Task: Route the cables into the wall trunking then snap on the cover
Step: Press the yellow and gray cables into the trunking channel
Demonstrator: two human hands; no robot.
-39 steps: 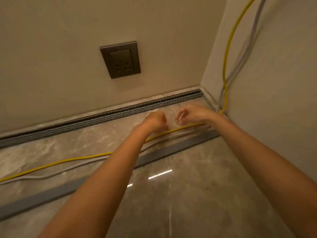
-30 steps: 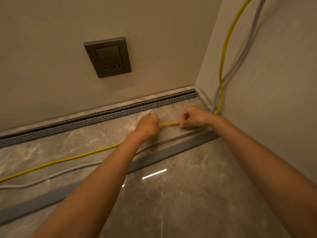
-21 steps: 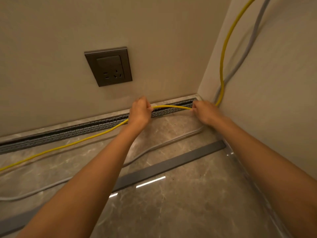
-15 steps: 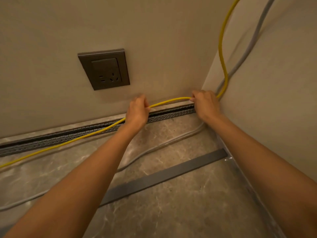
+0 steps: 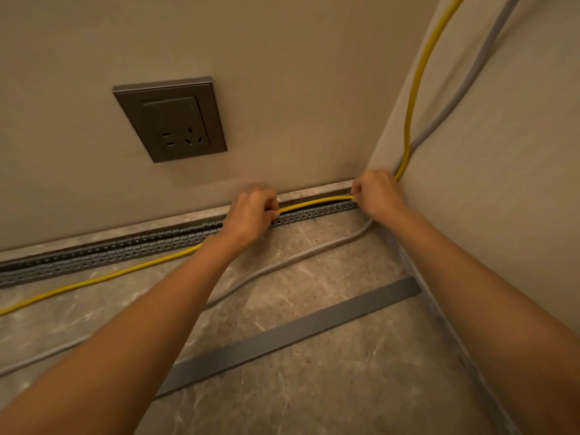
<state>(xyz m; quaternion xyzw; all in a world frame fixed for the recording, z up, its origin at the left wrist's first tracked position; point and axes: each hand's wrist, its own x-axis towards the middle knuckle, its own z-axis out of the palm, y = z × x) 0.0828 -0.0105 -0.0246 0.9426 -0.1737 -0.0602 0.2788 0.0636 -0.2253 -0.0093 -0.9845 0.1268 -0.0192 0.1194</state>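
Observation:
A yellow cable [image 5: 314, 203] comes down the right wall, bends at the corner and runs left over the floor. My left hand [image 5: 251, 211] and my right hand [image 5: 378, 193] each grip it, holding the stretch between them just above the slotted grey trunking [image 5: 125, 246] at the foot of the back wall. A grey cable [image 5: 301, 255] also comes down the right wall and lies loose on the floor in front of the trunking. The flat grey cover strip [image 5: 282, 337] rests on the floor nearer to me.
A dark wall socket [image 5: 171, 119] sits on the back wall above the trunking. The right wall meets the back wall at the corner beside my right hand. The floor is polished marble-patterned stone [image 5: 345, 387].
Both hands took hold of the yellow cable on the floor, lifted it and carried it back to the wall. It now sits lower, just over the trunking, with my right hand in the corner.

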